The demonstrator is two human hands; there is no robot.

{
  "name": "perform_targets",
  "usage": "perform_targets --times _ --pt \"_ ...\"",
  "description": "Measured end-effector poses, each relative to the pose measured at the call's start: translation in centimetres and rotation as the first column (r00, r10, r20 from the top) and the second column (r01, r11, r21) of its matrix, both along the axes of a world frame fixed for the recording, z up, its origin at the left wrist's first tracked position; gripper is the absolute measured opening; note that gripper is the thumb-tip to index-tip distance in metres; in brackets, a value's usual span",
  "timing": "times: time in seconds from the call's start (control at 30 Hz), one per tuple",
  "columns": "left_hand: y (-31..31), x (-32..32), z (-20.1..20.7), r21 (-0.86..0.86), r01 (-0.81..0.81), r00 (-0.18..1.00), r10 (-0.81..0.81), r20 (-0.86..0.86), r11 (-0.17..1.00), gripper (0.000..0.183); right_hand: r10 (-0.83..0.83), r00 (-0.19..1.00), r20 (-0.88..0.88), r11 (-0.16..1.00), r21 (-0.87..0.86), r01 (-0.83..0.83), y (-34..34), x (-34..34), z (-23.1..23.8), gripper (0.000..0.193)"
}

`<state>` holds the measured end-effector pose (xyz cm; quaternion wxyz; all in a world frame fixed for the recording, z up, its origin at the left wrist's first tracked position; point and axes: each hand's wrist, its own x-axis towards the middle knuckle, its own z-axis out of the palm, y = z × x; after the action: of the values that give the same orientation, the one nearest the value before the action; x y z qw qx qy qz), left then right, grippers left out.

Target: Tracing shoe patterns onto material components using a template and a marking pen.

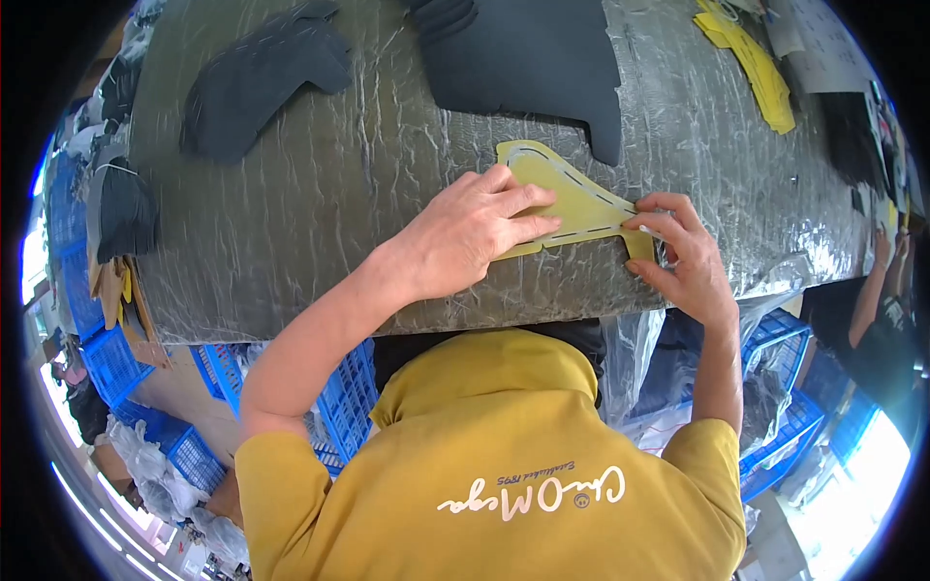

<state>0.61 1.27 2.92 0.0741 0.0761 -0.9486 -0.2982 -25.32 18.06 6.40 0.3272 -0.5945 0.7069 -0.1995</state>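
Yellow template [572, 198]: pressed flat on dark sheet [320, 184] under spread left hand [480, 232]; right hand [678, 257] pinches its near-right edge. Black cut pieces [262, 82] beyond left hand.

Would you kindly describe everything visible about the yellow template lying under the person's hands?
The yellow template is a thin, flat sheet, apparently stiff card or plastic, with a rounded upper end, a curved flank and a narrow tab at its lower right. Dashed slots follow its outline. It lies flat on the crinkled grey-green table cover, just below a black cut piece. The left hand presses its lower left part; the right hand pinches its right tab.
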Motion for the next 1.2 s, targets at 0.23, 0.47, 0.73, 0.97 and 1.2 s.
perform_targets --times 0.23,0.47,0.73,0.97,1.2 --pt "0.1 0.1 -0.4 -0.011 0.008 1.000 -0.008 0.010 1.000 0.061 -0.132 0.991 -0.037 0.923 -0.369 0.109 -2.1 3.8 0.9 0.010" --pt "-0.2 0.0 -0.4 -0.011 0.037 0.999 -0.036 0.029 0.999 0.066 0.114 0.989 0.092 0.883 -0.465 -0.059 -3.2 7.8 -1.5 0.015" --pt "-0.3 0.0 0.0 -0.030 0.043 0.996 -0.040 0.075 0.999 0.062 0.145 0.989 0.020 0.867 -0.485 -0.117 -3.5 8.8 -1.8 0.012" --pt "0.0 0.0 0.2 -0.038 0.038 0.998 -0.036 0.059 0.999 0.065 0.085 0.990 -0.108 0.867 -0.482 -0.127 -2.4 6.4 -1.2 0.012" --pt "1.2 0.1 0.3 -0.096 0.008 0.999 -0.003 0.048 0.995 0.059 0.017 0.990 -0.141 0.871 -0.484 -0.084 -1.3 4.6 -1.5 0.009"
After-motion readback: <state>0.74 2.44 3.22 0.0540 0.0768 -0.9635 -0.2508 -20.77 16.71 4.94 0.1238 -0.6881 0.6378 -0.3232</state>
